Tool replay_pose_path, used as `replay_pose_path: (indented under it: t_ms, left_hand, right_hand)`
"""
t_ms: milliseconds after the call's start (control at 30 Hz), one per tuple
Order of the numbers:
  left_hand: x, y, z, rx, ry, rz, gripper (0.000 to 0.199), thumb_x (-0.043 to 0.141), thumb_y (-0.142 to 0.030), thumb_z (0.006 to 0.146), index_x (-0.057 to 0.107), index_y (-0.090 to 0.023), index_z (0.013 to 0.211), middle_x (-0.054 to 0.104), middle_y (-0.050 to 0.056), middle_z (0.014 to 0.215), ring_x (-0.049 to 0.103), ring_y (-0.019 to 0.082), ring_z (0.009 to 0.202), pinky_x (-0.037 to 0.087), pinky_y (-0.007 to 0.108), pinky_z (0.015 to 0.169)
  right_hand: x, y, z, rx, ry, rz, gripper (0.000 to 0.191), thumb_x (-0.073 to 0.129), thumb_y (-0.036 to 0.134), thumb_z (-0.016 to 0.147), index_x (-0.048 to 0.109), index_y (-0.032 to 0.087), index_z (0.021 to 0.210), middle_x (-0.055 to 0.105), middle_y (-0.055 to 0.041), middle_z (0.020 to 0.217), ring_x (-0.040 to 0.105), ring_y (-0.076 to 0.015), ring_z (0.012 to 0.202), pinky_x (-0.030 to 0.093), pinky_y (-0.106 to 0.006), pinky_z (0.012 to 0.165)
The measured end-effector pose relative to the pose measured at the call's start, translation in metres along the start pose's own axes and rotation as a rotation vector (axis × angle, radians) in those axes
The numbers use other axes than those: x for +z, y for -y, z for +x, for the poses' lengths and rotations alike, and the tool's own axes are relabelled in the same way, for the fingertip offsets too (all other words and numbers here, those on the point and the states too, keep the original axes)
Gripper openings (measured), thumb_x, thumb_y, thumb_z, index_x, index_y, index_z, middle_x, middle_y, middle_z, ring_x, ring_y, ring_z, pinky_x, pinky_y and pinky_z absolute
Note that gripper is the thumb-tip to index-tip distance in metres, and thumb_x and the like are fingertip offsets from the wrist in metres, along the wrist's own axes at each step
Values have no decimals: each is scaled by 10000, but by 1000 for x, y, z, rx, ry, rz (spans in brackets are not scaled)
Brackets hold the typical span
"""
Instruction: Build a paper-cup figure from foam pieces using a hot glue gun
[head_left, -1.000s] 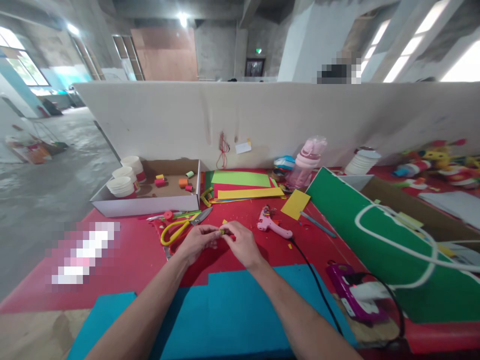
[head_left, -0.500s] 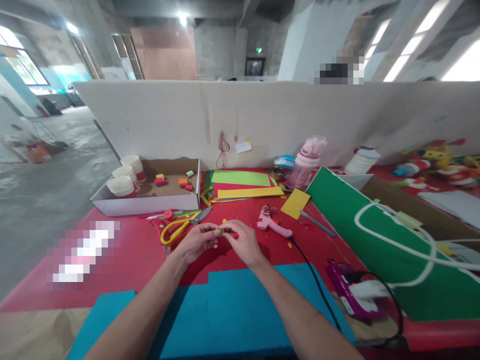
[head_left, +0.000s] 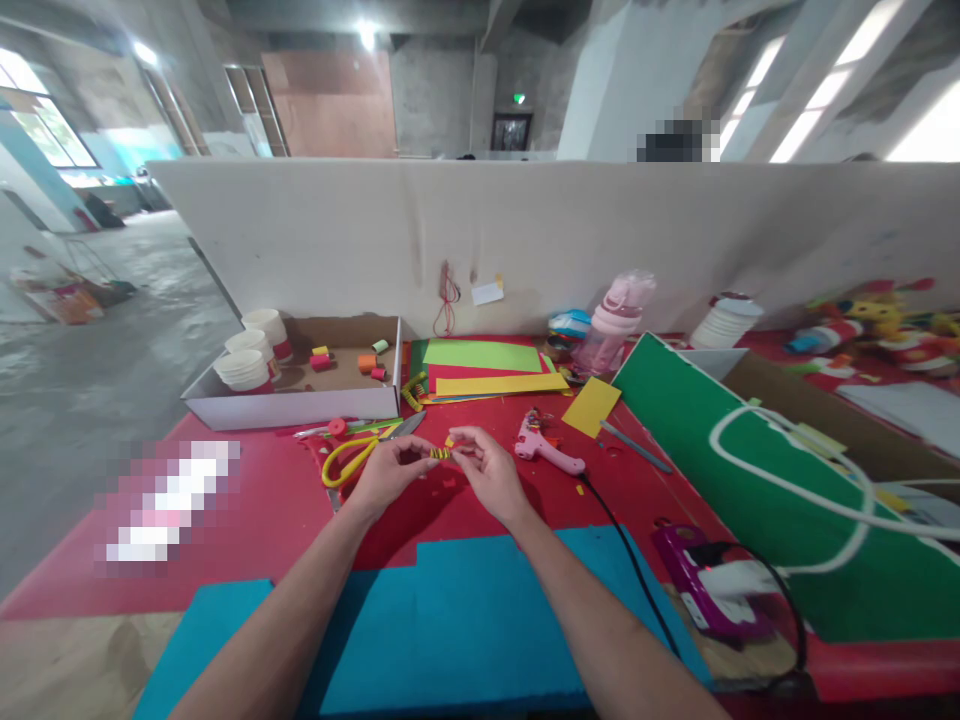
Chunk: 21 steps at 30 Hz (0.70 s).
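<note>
Between my two hands, above the red table, stretches a small folded paper spring (head_left: 440, 453) in yellow and a darker colour. My left hand (head_left: 394, 470) pinches its left end. The fingertips of my right hand (head_left: 486, 470) are closed at its right end. Just left of my left hand lie scissors with yellow handles (head_left: 349, 462), their blades pointing away to the right. A pink glue gun (head_left: 546, 448) rests on the table to the right of my right hand.
A shallow box (head_left: 292, 408) with paper cups (head_left: 246, 370) and small paper rolls stands back left. Coloured paper strips (head_left: 499, 385) lie behind my hands. Right are a green board (head_left: 750, 520), a purple power strip (head_left: 709, 590) and a white cable. Blue sheets (head_left: 465, 630) lie in front.
My hands have moved slightly apart, and the paper spring is drawn out longer, with more of its folds showing. The things on the table have stayed put.
</note>
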<state>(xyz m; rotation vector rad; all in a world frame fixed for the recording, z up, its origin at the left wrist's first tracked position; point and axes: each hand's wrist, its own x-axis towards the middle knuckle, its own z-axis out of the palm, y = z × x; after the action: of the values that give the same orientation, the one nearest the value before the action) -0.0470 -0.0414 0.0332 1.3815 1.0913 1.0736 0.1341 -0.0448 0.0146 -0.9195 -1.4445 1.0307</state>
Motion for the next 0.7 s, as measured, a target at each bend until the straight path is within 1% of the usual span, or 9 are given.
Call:
replay_pose_path:
  t_ms: [67, 167, 233, 333, 433, 500, 567, 633, 700]
  left_hand:
    - [2, -2, -1, 86, -35, 132, 230, 761, -302, 692, 695, -155, 857, 673, 37, 790, 596, 151, 727, 457, 260, 693]
    - [4, -5, -3, 212, -26, 279, 192, 724, -279, 724, 713, -177, 887, 681, 49, 818, 600, 174, 768, 458, 274, 714]
    - [6, -6, -4, 282, -5, 358, 180, 704, -265, 744, 718, -187, 906, 677, 50, 814, 588, 171, 752, 452, 277, 710]
    - [5, -6, -5, 346, 9, 443, 168, 682, -265, 773, 717, -190, 919, 667, 50, 805, 575, 168, 748, 443, 279, 716]
    - [2, -6, -4, 341, 2, 433, 197, 690, -286, 773, 709, -190, 944, 666, 52, 830, 581, 171, 773, 449, 284, 732]
    - [0, -5, -2, 273, 3, 342, 279, 717, -302, 750, 683, -187, 1002, 667, 51, 866, 594, 172, 794, 461, 284, 734]
    - [-1, -4, -1, 157, 21, 191, 335, 732, -336, 736, 646, -172, 1016, 662, 45, 866, 606, 161, 763, 474, 280, 709]
    - [1, -2, 0, 51, 46, 33, 338, 729, -376, 738, 614, -155, 968, 652, 30, 802, 606, 140, 684, 478, 272, 671]
    - [4, -1, -1, -11, 72, -96, 343, 735, -393, 736, 593, -145, 927, 637, 11, 726, 593, 122, 623, 474, 262, 646]
  right_hand:
    - [0, -2, 1, 171, 3, 198, 283, 610, 373, 838, 608, 209, 1069, 648, -74, 1071, 677, -157, 826, 581, -345, 795]
    - [2, -2, 1, 383, 65, 413, 372, 644, 497, 800, 629, 174, 985, 683, -59, 901, 681, -145, 726, 590, -334, 740]
    - [3, -1, 0, 445, 116, 477, 408, 714, 497, 742, 646, 158, 958, 693, -44, 822, 684, -140, 710, 586, -303, 723]
    - [4, 0, -1, 460, 130, 464, 413, 803, 438, 650, 671, 153, 917, 708, -29, 802, 674, -116, 655, 578, -268, 701]
    - [1, -2, 0, 432, 86, 390, 383, 813, 411, 628, 678, 160, 883, 704, -10, 738, 669, -116, 621, 570, -265, 684]
    - [0, -4, 1, 368, 51, 329, 365, 804, 398, 636, 680, 168, 891, 703, -7, 726, 678, -137, 645, 568, -285, 692]
    - [-2, -6, 2, 255, 21, 215, 323, 782, 373, 666, 694, 176, 906, 719, -23, 782, 687, -159, 705, 562, -308, 725]
    - [-2, -4, 2, 108, -7, 52, 250, 754, 342, 709, 716, 186, 901, 729, -46, 868, 685, -176, 790, 547, -318, 774]
    - [-2, -1, 1, -18, -21, -99, 181, 731, 314, 745, 732, 199, 885, 724, -55, 903, 673, -182, 828, 538, -307, 775]
